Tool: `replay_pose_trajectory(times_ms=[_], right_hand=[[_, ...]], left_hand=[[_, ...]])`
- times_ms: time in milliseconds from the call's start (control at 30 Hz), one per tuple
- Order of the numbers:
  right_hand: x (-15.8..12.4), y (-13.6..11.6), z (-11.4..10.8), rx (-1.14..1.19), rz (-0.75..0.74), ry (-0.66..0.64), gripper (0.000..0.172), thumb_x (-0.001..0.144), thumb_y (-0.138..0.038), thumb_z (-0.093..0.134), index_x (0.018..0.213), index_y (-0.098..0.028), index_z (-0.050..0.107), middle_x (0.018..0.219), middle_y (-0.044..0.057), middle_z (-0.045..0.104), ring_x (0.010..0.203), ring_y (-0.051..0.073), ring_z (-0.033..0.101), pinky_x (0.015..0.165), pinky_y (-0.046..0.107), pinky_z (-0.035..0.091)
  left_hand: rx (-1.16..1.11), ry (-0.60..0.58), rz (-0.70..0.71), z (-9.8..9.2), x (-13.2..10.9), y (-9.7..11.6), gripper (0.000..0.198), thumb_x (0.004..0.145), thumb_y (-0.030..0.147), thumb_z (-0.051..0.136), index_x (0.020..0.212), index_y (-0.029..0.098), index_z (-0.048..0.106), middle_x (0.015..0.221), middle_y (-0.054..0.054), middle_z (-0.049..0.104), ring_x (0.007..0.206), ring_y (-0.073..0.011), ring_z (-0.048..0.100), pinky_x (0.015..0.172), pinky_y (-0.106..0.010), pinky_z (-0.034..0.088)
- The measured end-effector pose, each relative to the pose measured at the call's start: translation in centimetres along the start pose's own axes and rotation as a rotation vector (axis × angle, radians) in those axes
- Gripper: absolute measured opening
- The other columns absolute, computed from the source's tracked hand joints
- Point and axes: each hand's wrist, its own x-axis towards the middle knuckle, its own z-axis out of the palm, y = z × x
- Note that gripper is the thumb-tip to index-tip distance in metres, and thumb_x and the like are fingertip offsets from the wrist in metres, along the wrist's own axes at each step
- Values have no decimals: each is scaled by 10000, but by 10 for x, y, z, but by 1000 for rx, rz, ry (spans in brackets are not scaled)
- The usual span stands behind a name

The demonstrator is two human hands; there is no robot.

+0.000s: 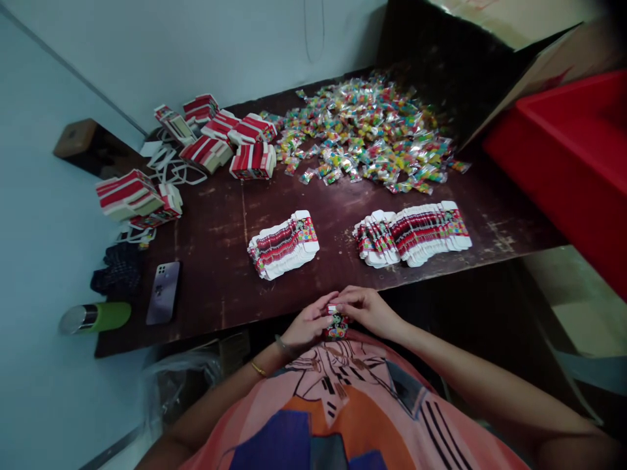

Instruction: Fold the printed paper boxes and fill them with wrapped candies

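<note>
A small red, white and multicoloured printed carton (336, 322) is held between both hands just below the near edge of the dark wooden table (220, 287). My left hand (308, 323) grips its left side with fingers curled round it. My right hand (368, 308) pinches its top from the right. Two fanned stacks of flat printed cartons lie in front of the hands: a smaller stack (284, 244) to the left and a longer stack (414, 233) to the right. A large heap of colourful wrapped sweets (365, 134) lies farther back.
Bundles of red and white flat cartons (223, 137) sit at the back left, with more (134, 196) near the left edge. A phone (163, 292), a green bottle (95, 317) and dark gloves (117, 269) lie at the left. A red bin (578, 156) stands to the right.
</note>
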Motion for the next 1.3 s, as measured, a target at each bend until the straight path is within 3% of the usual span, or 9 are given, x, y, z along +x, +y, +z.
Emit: replay_pose_trajectory(times_ms=[167, 300, 367, 500, 633, 867, 1033, 1200, 1300], right_hand=[[-10, -14, -1, -243, -239, -181, 354, 886, -184, 518, 1224, -224, 615, 1117, 91, 604, 1031, 193, 570, 895, 328, 468], [28, -14, -36, -364, -308, -275, 264, 907, -249, 517, 1120, -241, 671, 1072, 70, 632, 1020, 191, 579, 891, 322, 471], [69, -9, -71, -502, -288, -134, 248, 908, -287, 518, 1094, -253, 679, 1079, 68, 634, 1040, 207, 569, 921, 348, 454], [151, 4, -149, -841, 67, 455, 430, 822, -287, 625, 1235, -171, 581, 1260, 169, 525, 1143, 321, 473, 979, 466, 359], [191, 16, -182, -849, 183, 667, 525, 807, -234, 605, 1295, -84, 482, 1318, 265, 436, 1168, 395, 405, 924, 520, 338], [190, 21, -157, -690, 47, 652, 243, 840, -231, 512, 1041, -141, 616, 842, 91, 657, 794, 214, 586, 740, 296, 431], [158, 6, -126, -519, -78, 544, 347, 924, -399, 381, 1101, -169, 572, 840, 30, 673, 700, 155, 611, 628, 237, 460], [122, -8, -90, -296, -154, 534, 305, 859, -410, 547, 1044, -172, 596, 834, 40, 694, 714, 171, 629, 668, 272, 459], [106, -20, -73, -153, -167, 319, 246, 864, -402, 560, 943, -177, 620, 829, 40, 702, 723, 172, 632, 663, 275, 461]], left_hand=[[236, 7, 112, -5, 1, -3, 720, 718, 300, 718, 1368, 194, 426, 1178, -115, 611, 1051, -219, 579, 932, -329, 409], [606, 87, 232, -8, -3, 22, 656, 743, 202, 648, 1364, 190, 438, 966, -49, 618, 892, -163, 578, 869, -288, 421], [807, 53, 189, -16, -9, 44, 618, 716, 166, 639, 1317, 207, 502, 904, -20, 607, 812, -150, 563, 800, -267, 431], [1214, -154, 44, -37, -29, 84, 302, 646, 148, 669, 943, 194, 697, 838, -2, 626, 761, -157, 546, 710, -238, 417], [1094, -68, -38, -46, -39, 92, 202, 664, 180, 642, 862, 177, 602, 784, 18, 598, 686, -138, 543, 585, -214, 435], [356, 245, 124, -32, 1, 64, 487, 715, 286, 674, 1144, 159, 481, 1075, -111, 638, 807, -181, 660, 643, -273, 544], [272, 257, 144, -18, 27, 64, 509, 672, 210, 695, 1136, 156, 494, 1016, -111, 670, 743, -188, 681, 596, -271, 554], [239, 271, 210, -15, 44, 66, 515, 685, 194, 683, 1149, 183, 460, 933, -64, 658, 736, -182, 674, 587, -287, 561], [255, 251, 224, -16, 48, 63, 547, 680, 186, 687, 1174, 186, 451, 914, -53, 649, 726, -170, 662, 599, -299, 556]])
